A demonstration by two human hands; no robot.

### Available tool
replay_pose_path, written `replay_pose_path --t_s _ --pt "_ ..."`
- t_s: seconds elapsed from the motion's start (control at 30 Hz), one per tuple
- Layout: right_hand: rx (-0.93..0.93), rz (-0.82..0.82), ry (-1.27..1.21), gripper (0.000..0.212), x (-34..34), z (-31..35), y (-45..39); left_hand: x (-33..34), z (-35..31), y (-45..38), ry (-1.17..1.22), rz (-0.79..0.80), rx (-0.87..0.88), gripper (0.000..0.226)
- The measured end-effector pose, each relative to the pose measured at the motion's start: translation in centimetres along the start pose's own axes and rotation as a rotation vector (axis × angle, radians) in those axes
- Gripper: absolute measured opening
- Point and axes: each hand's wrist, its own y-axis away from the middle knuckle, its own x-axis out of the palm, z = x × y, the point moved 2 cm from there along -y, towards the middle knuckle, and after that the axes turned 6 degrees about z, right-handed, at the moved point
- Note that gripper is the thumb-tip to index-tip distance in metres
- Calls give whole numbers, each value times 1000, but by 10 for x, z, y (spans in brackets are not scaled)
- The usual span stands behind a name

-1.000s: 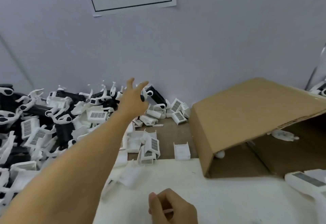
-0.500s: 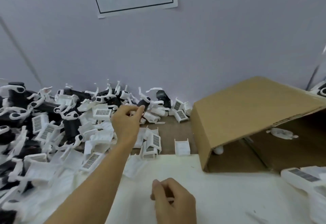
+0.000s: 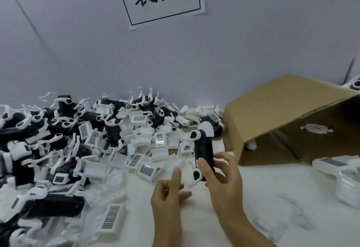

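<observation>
My right hand (image 3: pixel 224 180) grips one black housing (image 3: pixel 203 149) upright, left hand (image 3: pixel 167 194) loose, forefinger raised — assembly looks barely begun, the far-left pile (image 3: pixel 78 139) waiting

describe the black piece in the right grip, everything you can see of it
A black oblong block that looks like matt plastic, held upright above the white table. White clip-like pieces sit at its top and lower left end. The right grip holds its lower half, thumb on the front, fingers behind.
</observation>
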Motion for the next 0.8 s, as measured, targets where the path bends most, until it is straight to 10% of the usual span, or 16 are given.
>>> replay_pose_path --t_s 0.23,0.5,0.8 --pt "-79 388 213 71 16 -12 7 -11 -4 -14 163 136 -65 45" --pt "-166 322 328 41 18 -11 6 -11 -4 -18 185 173 -67 44" --pt "-139 303 431 55 15 -14 4 -4 -5 -14 59 273 -10 40"
